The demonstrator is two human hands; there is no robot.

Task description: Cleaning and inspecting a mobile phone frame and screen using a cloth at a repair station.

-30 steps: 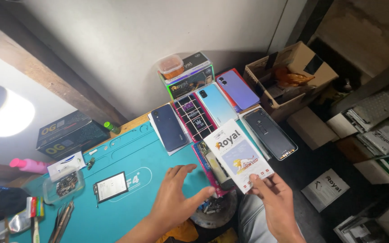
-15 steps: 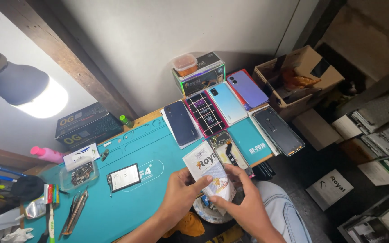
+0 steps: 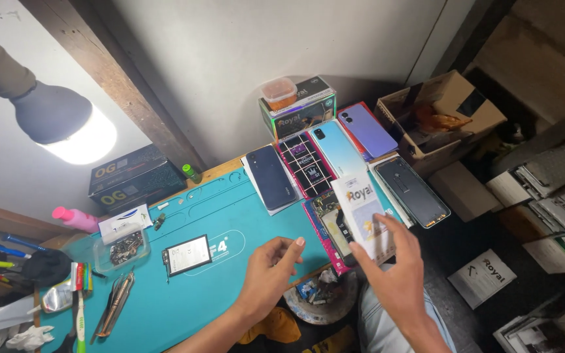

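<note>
Above the teal mat's (image 3: 230, 216) edge, right hand's (image 3: 397, 274) grip pinches an upright white box (image 3: 365, 212); left hand (image 3: 271, 271) hangs empty, half-curled.

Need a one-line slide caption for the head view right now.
Right hand holds a white box over a teal mat; left hand open beside it, phones lined up behind.

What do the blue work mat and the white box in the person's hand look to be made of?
The blue mat looks like soft rubber or silicone: matte, with moulded grooves and recesses. The white box, held in the right hand, looks like thin printed cardboard with a slight sheen and crisp folded edges.
</note>
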